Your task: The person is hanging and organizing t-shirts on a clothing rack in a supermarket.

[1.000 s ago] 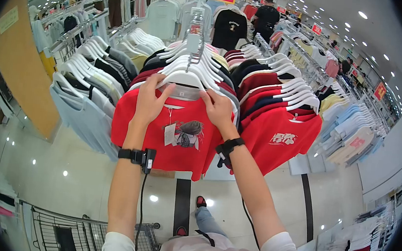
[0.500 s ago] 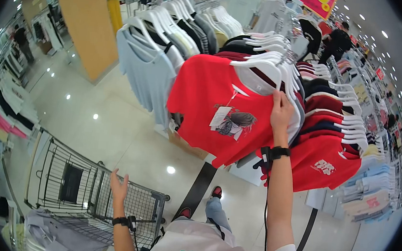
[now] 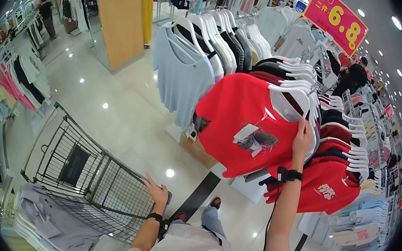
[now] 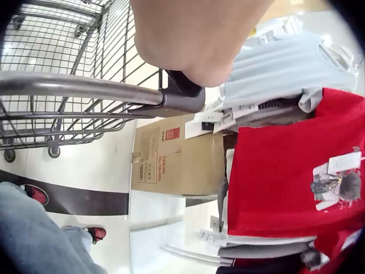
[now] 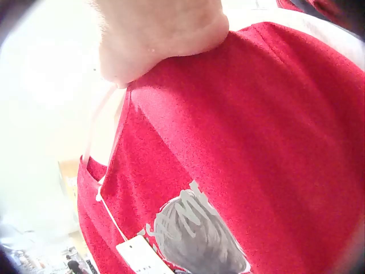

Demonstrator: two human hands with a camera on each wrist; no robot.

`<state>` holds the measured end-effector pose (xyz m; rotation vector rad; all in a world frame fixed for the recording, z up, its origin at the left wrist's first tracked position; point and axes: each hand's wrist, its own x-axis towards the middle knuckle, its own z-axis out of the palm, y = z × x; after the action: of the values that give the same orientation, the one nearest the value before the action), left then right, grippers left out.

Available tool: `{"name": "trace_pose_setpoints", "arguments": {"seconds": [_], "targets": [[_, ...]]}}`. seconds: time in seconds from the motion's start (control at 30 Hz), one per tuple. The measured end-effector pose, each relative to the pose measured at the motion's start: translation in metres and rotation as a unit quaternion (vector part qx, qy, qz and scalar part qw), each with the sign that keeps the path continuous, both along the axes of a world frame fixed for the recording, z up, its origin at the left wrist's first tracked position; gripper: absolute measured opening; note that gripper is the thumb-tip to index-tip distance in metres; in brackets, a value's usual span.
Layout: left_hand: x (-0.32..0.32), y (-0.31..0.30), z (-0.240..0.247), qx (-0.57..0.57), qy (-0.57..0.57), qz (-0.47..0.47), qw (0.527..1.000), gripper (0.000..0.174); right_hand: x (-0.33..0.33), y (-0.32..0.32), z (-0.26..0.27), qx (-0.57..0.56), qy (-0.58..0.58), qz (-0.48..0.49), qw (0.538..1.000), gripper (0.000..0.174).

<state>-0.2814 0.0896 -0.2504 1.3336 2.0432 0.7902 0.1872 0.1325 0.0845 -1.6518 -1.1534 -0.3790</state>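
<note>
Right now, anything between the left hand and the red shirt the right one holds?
Nothing visible: from the left hand, at the cart's corner, the way to the red shirt looks open. The box sits lower, beneath the clothes.

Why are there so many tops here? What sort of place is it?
It looks like a clothes shop. Rows of tops hang up, the red shirt has a tag, and there's a shopping cart and a big pink sign with numbers.
</note>
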Motion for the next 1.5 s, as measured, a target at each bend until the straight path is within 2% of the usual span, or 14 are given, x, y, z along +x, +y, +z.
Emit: {"name": "trace_pose_setpoints", "arguments": {"seconds": [0.03, 0.17, 0.23, 0.27, 0.33, 0.47, 0.63, 0.67, 0.73, 0.93, 1.3, 1.37, 1.4, 1.5], "targets": [[0.000, 0.001, -0.007, 0.003, -0.031, 0.002, 1.000, 0.097, 0.002, -0.001, 0.001, 0.004, 0.000, 0.003, 1.000, 0.041], [0.004, 0.011, -0.043, 0.028, 0.004, -0.026, 0.999, 0.088, 0.001, -0.008, 0.005, -0.012, 0.001, 0.000, 1.000, 0.041], [0.003, 0.017, -0.051, 0.060, 0.048, -0.074, 0.994, 0.071, 0.002, -0.007, 0.007, -0.052, 0.002, -0.019, 0.998, 0.041], [0.002, 0.022, -0.055, 0.062, 0.047, -0.074, 0.994, 0.071, 0.002, -0.004, 0.006, -0.051, 0.000, -0.019, 0.998, 0.041], [-0.002, 0.028, -0.052, 0.117, 0.025, -0.112, 0.986, 0.054, -0.005, -0.001, 0.006, 0.011, -0.018, -0.002, 1.000, 0.040], [-0.005, 0.050, -0.044, 0.110, -0.006, -0.136, 0.985, 0.046, 0.001, 0.001, 0.003, 0.010, -0.023, -0.007, 1.000, 0.040], [-0.012, 0.087, -0.068, 0.143, 0.072, -0.167, 0.973, 0.036, 0.000, 0.000, 0.007, 0.004, -0.020, 0.003, 1.000, 0.042], [-0.015, 0.092, -0.070, 0.143, 0.072, -0.172, 0.972, 0.036, 0.001, 0.000, 0.007, 0.001, -0.020, 0.001, 1.000, 0.043], [-0.019, 0.106, -0.059, 0.064, -0.014, -0.173, 0.983, 0.035, 0.000, 0.000, 0.007, 0.004, -0.018, -0.002, 1.000, 0.044], [-0.019, 0.149, -0.063, 0.063, 0.040, -0.153, 0.985, 0.037, 0.002, 0.000, 0.010, -0.012, -0.020, -0.001, 1.000, 0.043], [-0.019, 0.218, -0.059, 0.048, 0.019, -0.143, 0.988, 0.037, 0.026, 0.012, -0.012, 0.032, -0.030, -0.016, 0.999, 0.037], [-0.025, 0.225, -0.047, 0.032, -0.026, -0.155, 0.987, 0.038, 0.029, 0.011, -0.017, 0.038, -0.014, -0.022, 0.999, 0.037], [-0.029, 0.236, -0.079, 0.059, 0.008, -0.162, 0.985, 0.039, 0.032, 0.010, -0.022, 0.044, -0.021, -0.029, 0.998, 0.037], [-0.034, 0.251, -0.092, 0.083, 0.043, -0.175, 0.980, 0.040, 0.040, 0.007, -0.029, 0.048, -0.056, -0.036, 0.997, 0.037]]}}
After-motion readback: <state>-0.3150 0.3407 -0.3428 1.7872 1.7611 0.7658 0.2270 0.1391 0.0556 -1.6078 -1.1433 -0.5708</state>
